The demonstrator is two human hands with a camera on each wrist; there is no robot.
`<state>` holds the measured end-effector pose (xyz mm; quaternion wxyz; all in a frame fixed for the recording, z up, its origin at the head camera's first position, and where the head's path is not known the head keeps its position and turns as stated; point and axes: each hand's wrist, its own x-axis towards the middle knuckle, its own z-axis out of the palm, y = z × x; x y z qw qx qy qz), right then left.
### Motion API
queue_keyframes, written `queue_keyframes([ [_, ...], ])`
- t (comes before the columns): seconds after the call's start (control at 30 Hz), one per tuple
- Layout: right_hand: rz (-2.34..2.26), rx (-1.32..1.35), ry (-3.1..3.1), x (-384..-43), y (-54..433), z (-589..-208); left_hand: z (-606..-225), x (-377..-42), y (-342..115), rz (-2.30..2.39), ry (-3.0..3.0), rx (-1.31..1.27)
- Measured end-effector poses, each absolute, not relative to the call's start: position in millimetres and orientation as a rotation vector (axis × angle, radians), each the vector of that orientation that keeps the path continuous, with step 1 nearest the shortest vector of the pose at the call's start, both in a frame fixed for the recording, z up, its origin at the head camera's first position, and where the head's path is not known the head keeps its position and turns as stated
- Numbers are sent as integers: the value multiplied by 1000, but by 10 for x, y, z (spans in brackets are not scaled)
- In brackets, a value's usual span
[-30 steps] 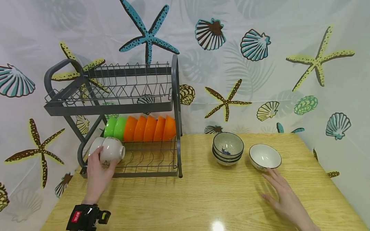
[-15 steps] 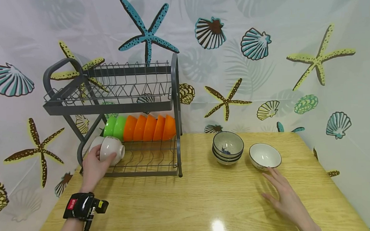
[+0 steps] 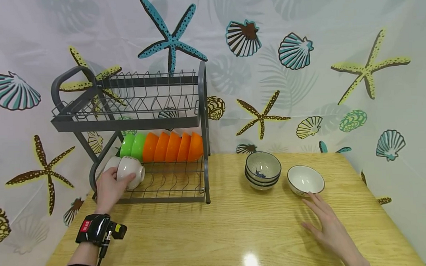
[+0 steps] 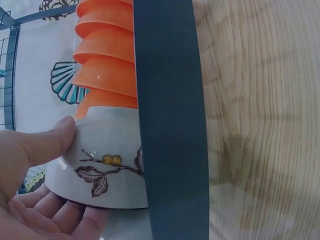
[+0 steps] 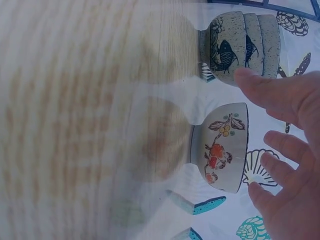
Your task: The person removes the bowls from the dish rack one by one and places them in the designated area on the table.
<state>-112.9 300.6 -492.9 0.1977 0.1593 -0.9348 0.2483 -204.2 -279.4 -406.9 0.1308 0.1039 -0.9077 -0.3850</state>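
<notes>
On the lower tier of the dish rack, my left hand [image 3: 108,189] grips a white bowl [image 3: 130,170] that stands on its side, its foot facing right. Thumb on its outer wall and fingers at its rim, the left wrist view shows the bowl's branch pattern [image 4: 107,165]. Just left of it a second white bowl [image 3: 111,163] stands in the rack, partly hidden. My right hand [image 3: 324,223] has its fingers extended at the near rim of another white bowl [image 3: 305,178], which sits upright on the table with a flowered side [image 5: 220,150].
Green bowls [image 3: 138,147] and several orange bowls [image 3: 172,147] stand in a row at the back of the lower tier. The rack's upper tier [image 3: 127,125] overhangs them. A stack of grey fish-patterned bowls [image 3: 262,166] stands left of the white bowl on the wooden table [image 3: 203,236].
My left wrist has turned and moved slightly, and the thumb has shifted up along the gripped bowl. The bowl stays nearly in place. My right hand has not visibly moved.
</notes>
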Motion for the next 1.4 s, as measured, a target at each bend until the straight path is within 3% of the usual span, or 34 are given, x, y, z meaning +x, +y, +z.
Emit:
queue_keyframes([
  [0.7,729,425,-2661,-1132,3056,-4872,-4117,-2050,-2773,-1396,-2553,385],
  [1.4,783,419,-2670,-1183,3157,-4783,-4148,-1875,-2778,-1514,-2453,224],
])
